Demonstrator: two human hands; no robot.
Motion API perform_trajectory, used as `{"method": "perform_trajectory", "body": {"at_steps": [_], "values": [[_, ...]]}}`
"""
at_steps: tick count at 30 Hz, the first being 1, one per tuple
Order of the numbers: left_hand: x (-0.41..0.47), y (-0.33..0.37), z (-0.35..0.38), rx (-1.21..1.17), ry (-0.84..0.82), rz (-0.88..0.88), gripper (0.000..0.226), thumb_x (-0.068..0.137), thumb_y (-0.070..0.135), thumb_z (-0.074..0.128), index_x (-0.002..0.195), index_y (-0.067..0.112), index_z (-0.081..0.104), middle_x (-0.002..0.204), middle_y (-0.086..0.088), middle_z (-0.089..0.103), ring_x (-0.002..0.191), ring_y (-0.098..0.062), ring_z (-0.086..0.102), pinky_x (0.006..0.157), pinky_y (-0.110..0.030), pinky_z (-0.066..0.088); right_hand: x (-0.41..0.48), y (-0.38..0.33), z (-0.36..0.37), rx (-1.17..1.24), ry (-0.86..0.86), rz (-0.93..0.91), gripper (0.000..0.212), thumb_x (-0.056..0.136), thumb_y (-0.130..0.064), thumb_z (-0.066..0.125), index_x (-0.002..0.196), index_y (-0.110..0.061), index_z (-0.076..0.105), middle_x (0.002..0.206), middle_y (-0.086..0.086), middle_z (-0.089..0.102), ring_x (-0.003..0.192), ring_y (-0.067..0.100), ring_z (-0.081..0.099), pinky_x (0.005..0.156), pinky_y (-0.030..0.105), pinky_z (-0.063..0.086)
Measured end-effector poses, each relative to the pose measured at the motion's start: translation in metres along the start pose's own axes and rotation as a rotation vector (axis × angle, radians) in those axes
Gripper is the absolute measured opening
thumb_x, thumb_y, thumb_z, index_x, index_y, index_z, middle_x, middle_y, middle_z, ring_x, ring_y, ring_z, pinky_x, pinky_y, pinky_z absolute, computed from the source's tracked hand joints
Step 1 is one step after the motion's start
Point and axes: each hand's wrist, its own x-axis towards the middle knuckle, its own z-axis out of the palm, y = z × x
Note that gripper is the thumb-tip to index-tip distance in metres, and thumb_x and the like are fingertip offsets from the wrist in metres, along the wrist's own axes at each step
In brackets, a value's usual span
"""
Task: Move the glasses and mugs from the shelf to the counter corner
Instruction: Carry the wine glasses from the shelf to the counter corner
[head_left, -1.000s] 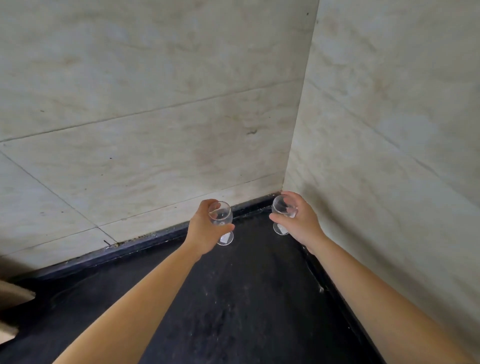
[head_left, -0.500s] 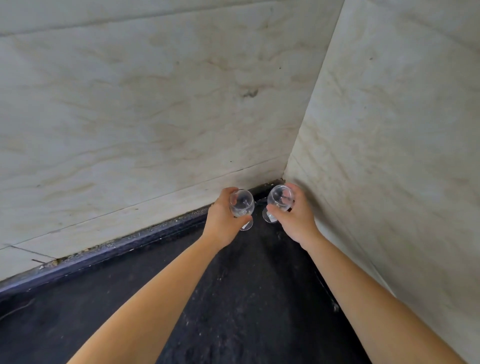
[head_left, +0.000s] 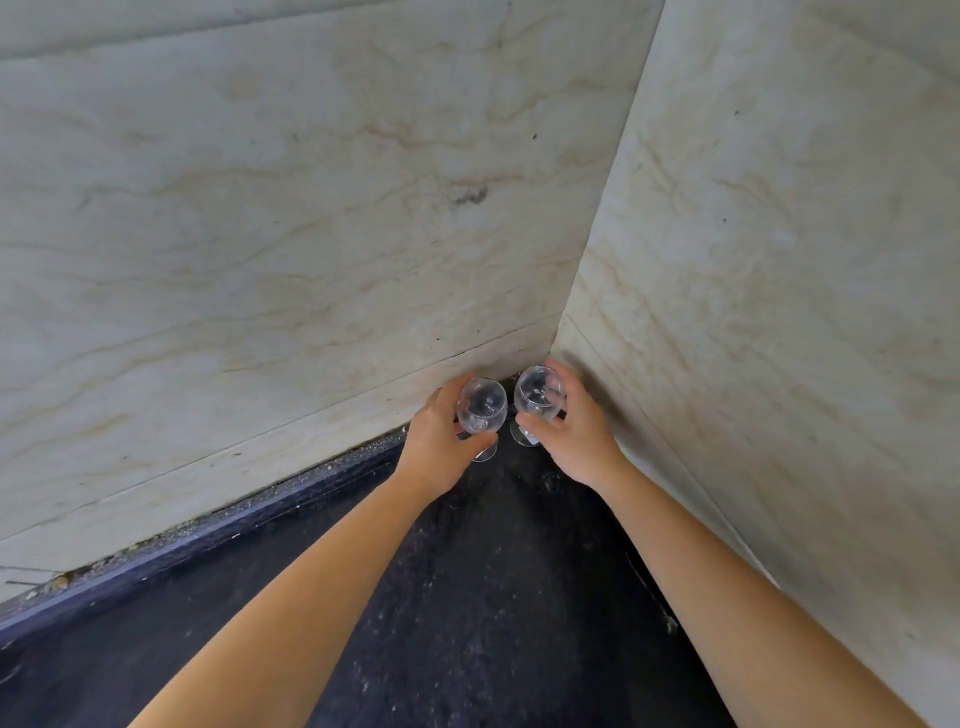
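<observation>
Two small stemmed glasses stand side by side, upright, deep in the corner of the black counter (head_left: 493, 597) — right where the two pale marble walls (head_left: 311, 234) meet. The left hand (head_left: 441, 441) is wrapped around the left glass (head_left: 481, 410). The right hand (head_left: 576, 436) is wrapped around the right glass (head_left: 537, 397). The glasses are just beside each other — I cannot tell if they touch.

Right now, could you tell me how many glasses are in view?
2. The left glass is in the left hand, the right glass in the right hand, side by side at the counter corner. None seems hidden.
</observation>
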Motion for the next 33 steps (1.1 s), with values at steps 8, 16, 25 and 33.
{"method": "perform_trajectory", "body": {"at_steps": [8,16,25,33], "values": [[-0.009,0.015,-0.016,0.148,-0.073,0.023,0.086,0.077,0.025,0.082,0.149,0.023,0.035,0.138,-0.008,0.053,0.117,-0.026,0.058,0.096,-0.038,0.052,-0.012,-0.011,-0.014,-0.137,0.002,0.056,0.109,0.083,-0.007,0.079,0.161,-0.031,0.006,0.166,0.001,0.024,0.151,0.022,0.028,0.119,0.050,0.034],[-0.050,0.087,-0.095,0.362,0.029,0.111,0.064,0.094,0.040,0.062,0.149,0.021,0.035,0.147,-0.004,0.046,0.129,-0.026,0.049,0.099,-0.036,0.045,-0.045,-0.106,-0.026,-0.324,0.097,-0.103,0.076,0.096,-0.014,0.057,0.160,-0.025,0.018,0.165,0.000,0.025,0.147,0.018,0.030,0.113,0.034,0.032],[-0.158,0.195,-0.240,0.708,0.498,0.244,0.048,0.104,0.041,0.040,0.144,0.015,0.047,0.147,-0.008,0.050,0.132,-0.030,0.047,0.105,-0.047,0.042,-0.117,-0.271,0.001,-0.632,0.178,-0.597,0.056,0.106,-0.040,0.039,0.157,-0.019,0.027,0.166,0.010,0.020,0.152,0.027,0.020,0.118,0.047,0.028],[-0.402,0.192,-0.318,0.935,0.989,-0.104,0.050,0.102,0.039,0.046,0.144,0.013,0.046,0.153,-0.015,0.041,0.136,-0.039,0.041,0.105,-0.054,0.038,-0.212,-0.340,0.116,-0.542,-0.072,-0.988,0.054,0.106,-0.036,0.042,0.153,-0.010,0.036,0.163,0.018,0.027,0.150,0.033,0.025,0.118,0.048,0.029]]}}
